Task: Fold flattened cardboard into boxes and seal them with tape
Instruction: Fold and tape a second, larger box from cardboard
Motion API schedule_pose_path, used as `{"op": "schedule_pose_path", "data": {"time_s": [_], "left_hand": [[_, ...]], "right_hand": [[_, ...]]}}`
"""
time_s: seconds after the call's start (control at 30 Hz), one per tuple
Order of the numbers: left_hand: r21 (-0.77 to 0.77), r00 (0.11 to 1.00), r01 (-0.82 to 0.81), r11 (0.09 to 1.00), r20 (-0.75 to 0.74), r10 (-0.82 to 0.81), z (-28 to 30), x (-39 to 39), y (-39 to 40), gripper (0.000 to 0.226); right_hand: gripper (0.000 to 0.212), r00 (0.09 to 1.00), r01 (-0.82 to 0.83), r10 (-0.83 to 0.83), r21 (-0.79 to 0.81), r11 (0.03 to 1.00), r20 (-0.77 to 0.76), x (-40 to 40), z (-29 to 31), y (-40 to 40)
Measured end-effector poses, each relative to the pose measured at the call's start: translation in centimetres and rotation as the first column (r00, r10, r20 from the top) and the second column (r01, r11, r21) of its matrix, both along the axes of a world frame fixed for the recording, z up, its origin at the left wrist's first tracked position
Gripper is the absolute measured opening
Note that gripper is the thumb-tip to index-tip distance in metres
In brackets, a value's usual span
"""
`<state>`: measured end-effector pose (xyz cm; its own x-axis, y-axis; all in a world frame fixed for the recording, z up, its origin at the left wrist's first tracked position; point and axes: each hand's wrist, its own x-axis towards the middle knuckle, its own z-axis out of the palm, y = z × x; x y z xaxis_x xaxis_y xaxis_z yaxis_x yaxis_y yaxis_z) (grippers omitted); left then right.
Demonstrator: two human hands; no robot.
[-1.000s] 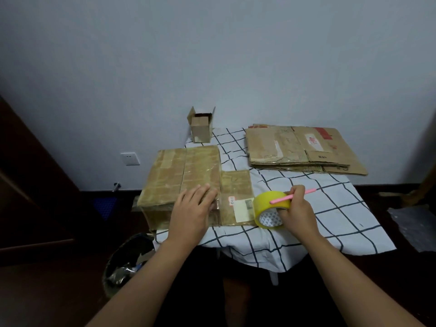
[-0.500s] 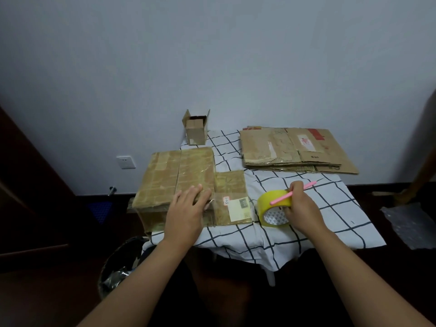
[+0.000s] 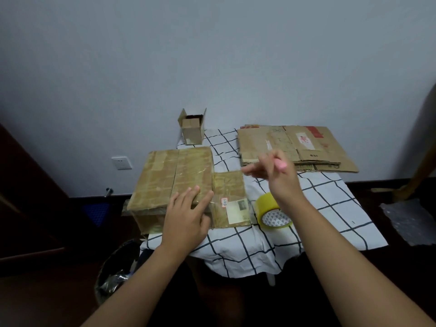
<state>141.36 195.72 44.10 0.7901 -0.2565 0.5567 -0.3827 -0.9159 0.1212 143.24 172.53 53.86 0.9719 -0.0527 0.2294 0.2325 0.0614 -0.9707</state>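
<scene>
Left hand [image 3: 186,215] lies flat, fingers straight, on the box [image 3: 173,182] at centre-left. Right hand [image 3: 279,178], raised and blurred at centre, pinches a pink pen [image 3: 280,164] above the tape [image 3: 271,212] on the desk [image 3: 330,208].

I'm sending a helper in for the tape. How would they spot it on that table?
On the checked tablecloth, look near the front edge, right of the big taped box. The yellow tape roll stands on edge there, the only round, bright yellow thing among brown cardboard.

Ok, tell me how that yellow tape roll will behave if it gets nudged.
The tape roll stands tilted on its rim on the tablecloth, so it would probably roll or topple. Its hollow core suggests it is light. No hand touches it.
</scene>
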Motion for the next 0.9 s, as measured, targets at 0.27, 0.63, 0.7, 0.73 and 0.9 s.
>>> {"op": "schedule_pose_path", "data": {"time_s": [0.27, 0.63, 0.7, 0.73, 0.9], "left_hand": [[-0.014, 0.999, -0.025, 1.000, 0.028, 0.025, -0.3, 0.2, -0.1, 0.053], [-0.042, 0.999, -0.034, 0.999, 0.041, 0.035, -0.2, 0.3, -0.4, 0.051], [-0.043, 0.998, -0.036, 0.998, 0.042, 0.038, -0.2, 0.2, -0.4, 0.050], [-0.043, 0.998, -0.040, 0.998, 0.043, 0.041, -0.2, 0.3, -0.4, 0.050], [-0.043, 0.998, -0.051, 0.998, 0.028, 0.052, -0.2, 0.3, -0.5, 0.050]], "right_hand": [[0.017, 0.979, 0.078, -0.057, 0.103, 0.992, -0.194, 3.1, -3.4, 0.5], [0.023, 0.914, -0.287, 0.323, 0.169, 0.943, -0.247, 5.4, -4.1, 2.0], [0.028, 0.927, -0.234, 0.277, 0.186, 0.954, -0.254, 5.5, -4.5, 1.2], [0.028, 0.933, -0.197, 0.248, 0.207, 0.958, -0.260, 5.5, -4.5, 0.9], [0.029, 0.951, -0.172, 0.226, 0.244, 0.955, -0.214, 5.4, -4.2, 0.6]]}}
